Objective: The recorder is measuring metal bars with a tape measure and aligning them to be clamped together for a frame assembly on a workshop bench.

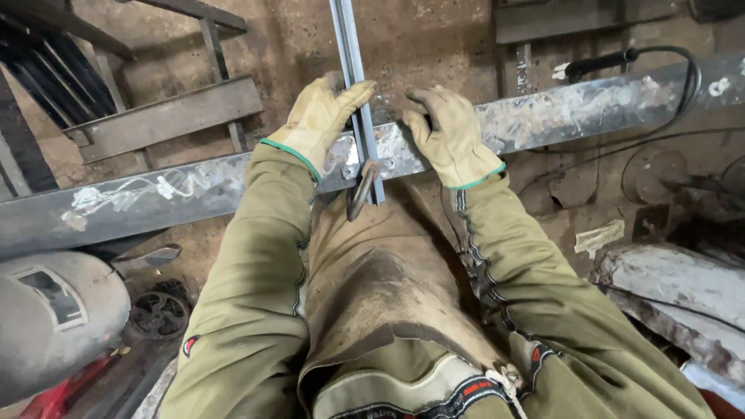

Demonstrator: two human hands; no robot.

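Your left hand [322, 120], in a tan leather glove w/ green cuff, lies palm-down against the left side of a thin grey steel strip [353, 74], fingers curled over its edge: a loose grasp, pressing rather than clenched. Your right hand [450, 136], same glove but darker at the fingertips, rests flat and open on the heavy steel beam [590, 112] just right of the strip, gripping nothing. Both forearms, in olive work sleeves, reach fwd from the body and converge at the crossing point.

The strip runs away from you, up to the top edge of the view, and crosses over the beam between your hands; its near end stops at the beam's near edge. A dark metal hook [362, 190] hangs there, just below the strip's end, touching it.

The beam spans the view diagonally, marked w/ white chalky scrawl. Beyond it on the right, a black welding electrode holder [601, 64] w/ cable lies on the beam's far side. Left, a grey machine casing [54, 318] and a dark steel frame [167, 116].
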